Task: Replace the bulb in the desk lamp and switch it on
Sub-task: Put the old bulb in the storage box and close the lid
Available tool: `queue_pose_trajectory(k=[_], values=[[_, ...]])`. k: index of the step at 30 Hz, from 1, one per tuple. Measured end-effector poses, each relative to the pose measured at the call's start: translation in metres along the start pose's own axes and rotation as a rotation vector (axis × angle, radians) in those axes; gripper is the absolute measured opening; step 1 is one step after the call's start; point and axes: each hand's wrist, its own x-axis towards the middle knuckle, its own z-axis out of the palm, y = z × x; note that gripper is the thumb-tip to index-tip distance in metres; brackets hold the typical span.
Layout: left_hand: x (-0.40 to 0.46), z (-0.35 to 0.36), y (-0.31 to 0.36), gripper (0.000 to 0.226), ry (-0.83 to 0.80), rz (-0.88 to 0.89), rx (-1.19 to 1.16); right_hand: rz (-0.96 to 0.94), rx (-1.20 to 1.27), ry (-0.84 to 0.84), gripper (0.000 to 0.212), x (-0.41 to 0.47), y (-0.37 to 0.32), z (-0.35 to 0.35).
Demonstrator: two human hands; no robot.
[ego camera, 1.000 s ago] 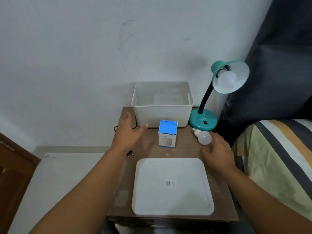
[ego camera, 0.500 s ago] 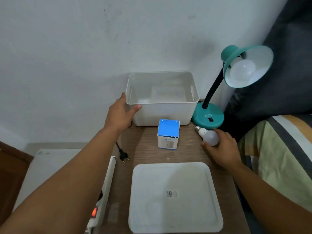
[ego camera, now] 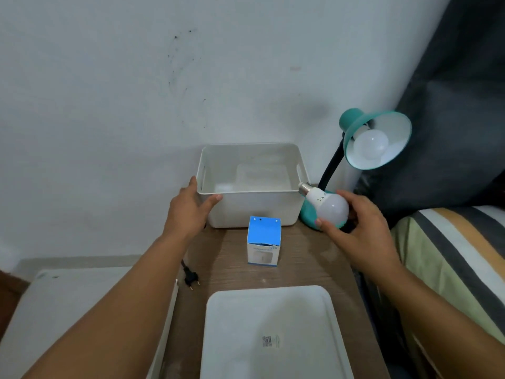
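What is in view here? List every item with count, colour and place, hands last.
desk lamp: 1, teal, back right of the table, a white bulb in its shade
loose bulb: 1, white, held above the lamp base
bin: 1, white, at the back against the wall
box: 1, blue and white, mid-table, upright
lid: 1, white, flat at the near edge
plug: 1, black, left edge of the table
table: 1, brown wood
left hand: grips the bin's left front corner
right hand: holds the loose bulb
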Motion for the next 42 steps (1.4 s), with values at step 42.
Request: queue_pose_trajectory(k=[42], values=[[-0.065,-0.022,0.004,0.088,0.004,0.020,-0.023,-0.140,-0.200,-0.112,0.076,0.050,-0.051,0.032]])
